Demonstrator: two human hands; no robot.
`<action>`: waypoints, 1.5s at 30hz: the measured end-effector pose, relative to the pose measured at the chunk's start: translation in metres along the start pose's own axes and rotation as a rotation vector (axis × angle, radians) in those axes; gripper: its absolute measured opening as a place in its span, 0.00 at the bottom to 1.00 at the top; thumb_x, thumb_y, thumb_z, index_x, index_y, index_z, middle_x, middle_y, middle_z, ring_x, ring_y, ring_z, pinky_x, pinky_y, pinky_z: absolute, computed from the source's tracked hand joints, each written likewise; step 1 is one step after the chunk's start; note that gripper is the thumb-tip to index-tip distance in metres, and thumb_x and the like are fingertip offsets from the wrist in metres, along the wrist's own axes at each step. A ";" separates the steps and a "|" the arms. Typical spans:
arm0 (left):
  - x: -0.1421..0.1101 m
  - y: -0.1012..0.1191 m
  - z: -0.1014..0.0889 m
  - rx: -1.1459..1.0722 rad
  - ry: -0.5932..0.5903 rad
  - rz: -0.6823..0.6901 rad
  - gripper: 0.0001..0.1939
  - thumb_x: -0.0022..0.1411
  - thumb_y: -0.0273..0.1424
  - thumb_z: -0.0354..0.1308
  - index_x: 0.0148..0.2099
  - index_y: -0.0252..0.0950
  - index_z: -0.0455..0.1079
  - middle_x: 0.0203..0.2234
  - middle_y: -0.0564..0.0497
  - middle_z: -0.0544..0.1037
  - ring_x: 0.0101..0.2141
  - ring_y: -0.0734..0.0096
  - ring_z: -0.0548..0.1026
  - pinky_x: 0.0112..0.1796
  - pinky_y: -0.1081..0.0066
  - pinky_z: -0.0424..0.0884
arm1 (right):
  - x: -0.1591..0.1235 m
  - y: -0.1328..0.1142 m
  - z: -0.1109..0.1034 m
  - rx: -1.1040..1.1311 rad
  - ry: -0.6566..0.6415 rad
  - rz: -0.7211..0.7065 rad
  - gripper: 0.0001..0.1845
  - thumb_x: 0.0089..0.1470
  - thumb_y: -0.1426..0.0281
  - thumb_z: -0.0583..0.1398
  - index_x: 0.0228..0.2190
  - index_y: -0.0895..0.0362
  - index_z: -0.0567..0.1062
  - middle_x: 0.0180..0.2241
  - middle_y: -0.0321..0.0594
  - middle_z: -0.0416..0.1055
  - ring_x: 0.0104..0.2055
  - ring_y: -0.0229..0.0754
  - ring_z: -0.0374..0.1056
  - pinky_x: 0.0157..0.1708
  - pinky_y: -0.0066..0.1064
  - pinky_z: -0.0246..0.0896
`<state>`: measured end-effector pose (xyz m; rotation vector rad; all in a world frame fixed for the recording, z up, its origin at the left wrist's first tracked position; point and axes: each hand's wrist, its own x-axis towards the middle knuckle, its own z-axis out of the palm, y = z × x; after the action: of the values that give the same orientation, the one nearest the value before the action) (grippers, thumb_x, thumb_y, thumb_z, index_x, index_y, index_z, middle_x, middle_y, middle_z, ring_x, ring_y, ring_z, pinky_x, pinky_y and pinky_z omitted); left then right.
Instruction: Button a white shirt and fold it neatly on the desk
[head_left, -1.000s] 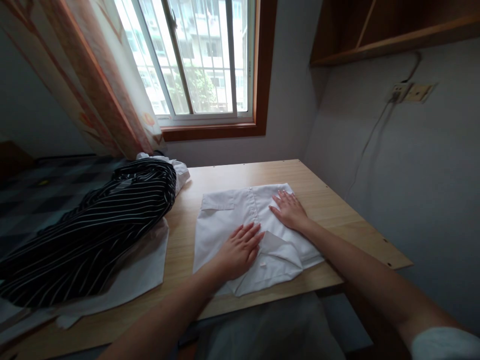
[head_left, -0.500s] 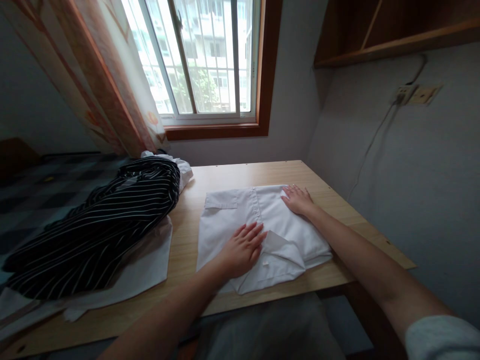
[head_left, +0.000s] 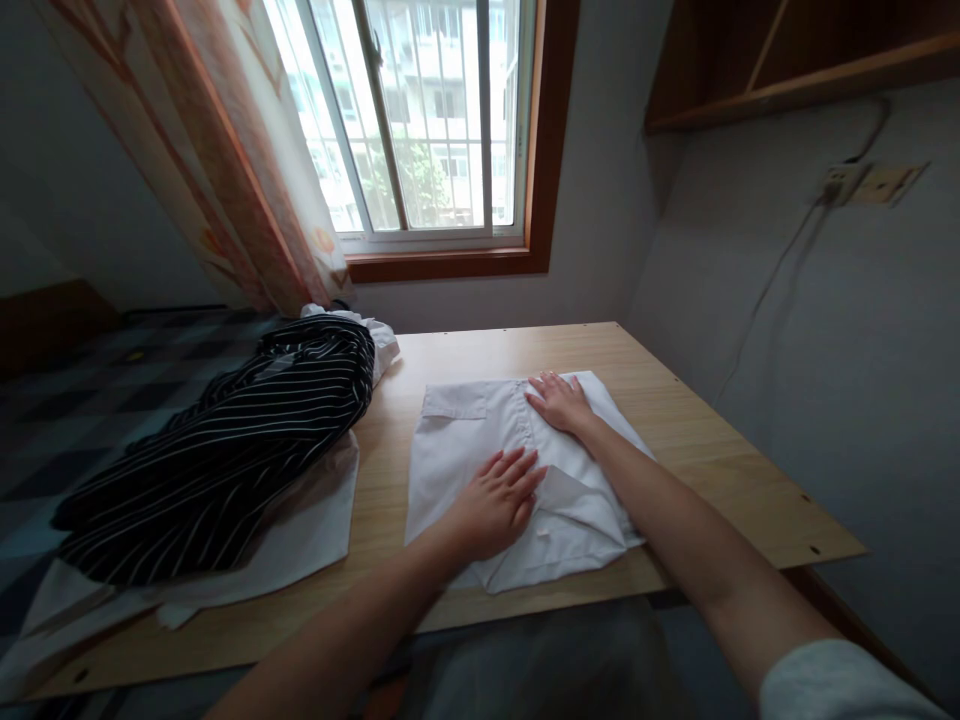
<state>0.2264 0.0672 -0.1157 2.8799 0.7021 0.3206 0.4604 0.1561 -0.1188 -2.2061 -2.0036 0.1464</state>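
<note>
A white shirt (head_left: 457,460) lies folded into a rough rectangle on the wooden table, its pocket at the upper left and its button strip running down the middle. My left hand (head_left: 501,500) rests flat on the shirt near its centre, fingers stretched out. Farther back, my right hand (head_left: 561,402) lies flat on the shirt just right of the button strip, fingers spread. Close to me, a loose part of the shirt is folded over in creases, with a small label showing. Neither hand grips the cloth.
Left of the shirt, a black garment with white stripes (head_left: 300,400) lies heaped over white cloth (head_left: 330,515). Pale wooden tabletop (head_left: 720,470) shows on the right. A checked bed cover (head_left: 187,350) is at the far left, a window (head_left: 427,130) behind, a shelf (head_left: 810,85) above right.
My right hand has slid left across the shirt, toward the button strip. My left hand stays flat in about the same spot on it. The view has shifted slightly.
</note>
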 end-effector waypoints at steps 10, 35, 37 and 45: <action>0.059 -0.043 -0.027 0.099 0.136 -0.206 0.25 0.68 0.33 0.48 0.64 0.31 0.61 0.63 0.40 0.64 0.65 0.55 0.57 0.64 0.54 0.53 | 0.003 0.002 0.004 0.033 0.043 0.004 0.33 0.66 0.50 0.41 0.65 0.50 0.57 0.69 0.45 0.47 0.71 0.47 0.39 0.66 0.54 0.24; 0.074 -0.118 -0.025 0.260 0.003 -0.864 0.39 0.69 0.50 0.33 0.70 0.26 0.49 0.69 0.37 0.50 0.68 0.56 0.47 0.65 0.60 0.44 | 0.005 0.008 0.005 0.009 0.044 0.153 0.37 0.64 0.46 0.40 0.66 0.51 0.56 0.70 0.44 0.44 0.71 0.48 0.35 0.66 0.52 0.23; 0.073 -0.121 -0.027 0.257 0.004 -0.862 0.39 0.69 0.50 0.33 0.70 0.27 0.49 0.69 0.38 0.50 0.68 0.56 0.48 0.65 0.61 0.45 | 0.005 0.010 0.005 0.002 0.053 0.182 0.37 0.64 0.46 0.41 0.66 0.52 0.56 0.70 0.45 0.44 0.71 0.49 0.36 0.66 0.51 0.23; 0.067 -0.137 -0.031 0.266 0.000 -0.819 0.36 0.69 0.47 0.35 0.70 0.30 0.52 0.68 0.39 0.52 0.68 0.56 0.50 0.64 0.59 0.49 | 0.000 0.040 -0.004 0.012 0.074 0.325 0.36 0.64 0.49 0.43 0.66 0.53 0.55 0.69 0.47 0.46 0.70 0.52 0.42 0.66 0.47 0.35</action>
<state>0.2169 0.2218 -0.1025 2.5028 1.9243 0.1118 0.4998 0.1521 -0.1225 -2.4736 -1.5905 0.1119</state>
